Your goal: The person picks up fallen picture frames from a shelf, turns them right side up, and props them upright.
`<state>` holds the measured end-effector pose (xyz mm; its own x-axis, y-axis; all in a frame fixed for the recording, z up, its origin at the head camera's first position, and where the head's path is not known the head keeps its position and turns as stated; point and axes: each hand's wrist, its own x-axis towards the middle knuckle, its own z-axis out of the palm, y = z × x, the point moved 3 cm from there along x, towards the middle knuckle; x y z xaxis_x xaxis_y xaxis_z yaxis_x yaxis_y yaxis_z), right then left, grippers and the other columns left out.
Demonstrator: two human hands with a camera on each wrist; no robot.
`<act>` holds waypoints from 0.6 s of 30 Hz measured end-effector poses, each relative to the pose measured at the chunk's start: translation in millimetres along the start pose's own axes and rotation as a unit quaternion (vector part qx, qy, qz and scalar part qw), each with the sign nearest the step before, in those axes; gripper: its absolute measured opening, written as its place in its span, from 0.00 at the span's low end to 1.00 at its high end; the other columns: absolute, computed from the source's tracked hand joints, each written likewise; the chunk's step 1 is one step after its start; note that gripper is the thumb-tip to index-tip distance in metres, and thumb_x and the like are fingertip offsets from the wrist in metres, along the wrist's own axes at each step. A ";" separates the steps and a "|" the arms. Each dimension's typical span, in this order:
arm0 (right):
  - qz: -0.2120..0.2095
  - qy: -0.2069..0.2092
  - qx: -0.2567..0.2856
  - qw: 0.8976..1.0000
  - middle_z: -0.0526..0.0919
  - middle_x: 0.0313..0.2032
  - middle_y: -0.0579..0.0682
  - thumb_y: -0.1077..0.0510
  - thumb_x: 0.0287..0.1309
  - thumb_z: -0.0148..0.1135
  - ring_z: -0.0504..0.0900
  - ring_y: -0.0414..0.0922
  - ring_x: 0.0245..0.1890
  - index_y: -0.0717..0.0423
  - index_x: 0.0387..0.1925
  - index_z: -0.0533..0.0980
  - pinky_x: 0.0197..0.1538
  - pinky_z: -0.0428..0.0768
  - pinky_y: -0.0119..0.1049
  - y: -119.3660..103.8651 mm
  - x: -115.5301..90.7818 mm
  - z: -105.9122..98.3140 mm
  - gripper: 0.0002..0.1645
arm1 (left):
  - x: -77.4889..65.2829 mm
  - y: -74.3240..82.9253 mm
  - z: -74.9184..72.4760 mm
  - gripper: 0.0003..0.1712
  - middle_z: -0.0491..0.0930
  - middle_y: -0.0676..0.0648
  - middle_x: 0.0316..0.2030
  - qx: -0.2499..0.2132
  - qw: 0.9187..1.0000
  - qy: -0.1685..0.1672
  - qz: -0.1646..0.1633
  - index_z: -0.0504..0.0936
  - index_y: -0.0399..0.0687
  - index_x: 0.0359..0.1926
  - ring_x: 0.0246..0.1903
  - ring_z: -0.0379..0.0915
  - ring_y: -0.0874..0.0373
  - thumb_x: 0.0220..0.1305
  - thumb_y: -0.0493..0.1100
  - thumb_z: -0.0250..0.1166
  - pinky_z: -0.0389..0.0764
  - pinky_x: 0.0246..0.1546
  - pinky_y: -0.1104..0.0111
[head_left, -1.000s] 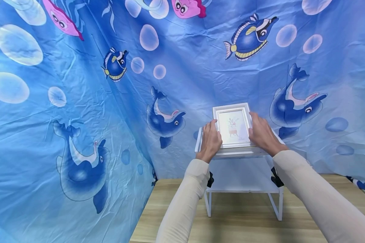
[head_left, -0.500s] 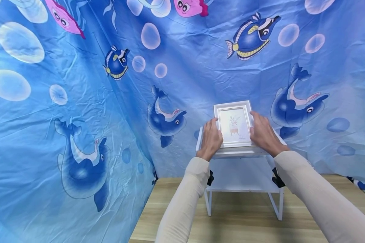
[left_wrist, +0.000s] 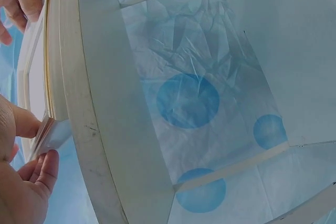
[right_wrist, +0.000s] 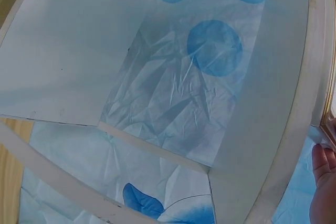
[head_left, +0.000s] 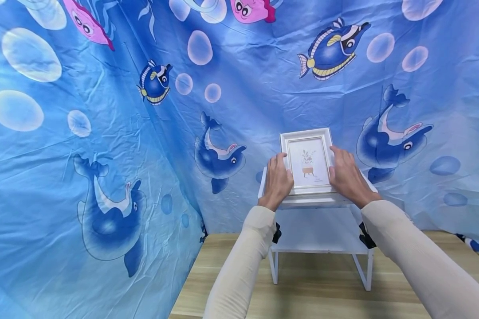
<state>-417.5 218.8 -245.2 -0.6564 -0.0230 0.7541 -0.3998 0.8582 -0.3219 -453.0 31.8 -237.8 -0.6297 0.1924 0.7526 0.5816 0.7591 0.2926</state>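
Note:
A white picture frame [head_left: 307,161] with a potted-plant print leans back on the top of a small white shelf stand [head_left: 315,230]. My left hand [head_left: 278,180] grips its left edge, thumb on the front side and fingers behind. On the opposite edge, my right hand [head_left: 348,177] holds it the same way. The left wrist view shows the thumb and fingers of the left hand [left_wrist: 26,166] pinching a lower corner of the frame [left_wrist: 51,66]. Only part of the right hand [right_wrist: 324,182] shows in the right wrist view, at the frame's corner [right_wrist: 326,77].
The stand has a lower shelf [head_left: 319,228] and thin metal legs [head_left: 368,270] on a wood-look surface [head_left: 319,305]. Blue cloth printed with sea animals [head_left: 263,88] hangs close behind the stand, and another stretch of cloth [head_left: 44,177] hangs to the left.
The picture frame has tipped more upright, its upper edge rising in view, and glare on the print has faded. Both hands keep their hold at the sides.

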 end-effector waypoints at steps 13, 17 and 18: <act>-0.019 0.038 -0.011 0.999 0.67 0.59 0.75 0.72 0.62 0.53 0.67 0.67 0.58 0.75 0.67 0.57 0.63 0.67 0.61 -3.4 0.2 -1.8 0.33 | -0.3 2.5 -1.0 0.29 0.75 0.38 0.57 -0.023 0.999 0.037 0.009 0.68 0.39 0.66 0.56 0.72 0.49 0.64 0.30 0.61 0.75 0.59 0.61; -0.018 0.040 -0.010 0.999 0.67 0.59 0.74 0.72 0.61 0.54 0.67 0.67 0.58 0.75 0.67 0.58 0.64 0.67 0.62 -4.1 0.2 -2.1 0.34 | -0.4 3.0 -1.5 0.31 0.75 0.39 0.57 -0.021 0.999 0.043 0.013 0.67 0.39 0.67 0.56 0.72 0.49 0.63 0.30 0.62 0.75 0.58 0.61; -0.018 0.040 -0.010 0.999 0.67 0.59 0.74 0.72 0.61 0.54 0.67 0.67 0.58 0.75 0.67 0.58 0.64 0.67 0.62 -4.0 0.1 -2.0 0.34 | -0.6 3.0 -1.6 0.31 0.75 0.39 0.57 -0.020 0.999 0.045 0.013 0.67 0.39 0.67 0.56 0.73 0.49 0.63 0.30 0.62 0.75 0.58 0.62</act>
<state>-414.7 216.4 -242.6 -0.5875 -0.0133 0.8091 -0.4092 0.8675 -0.2829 -450.0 32.9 -236.4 -0.5668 0.1539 0.8094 0.6180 0.7290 0.2942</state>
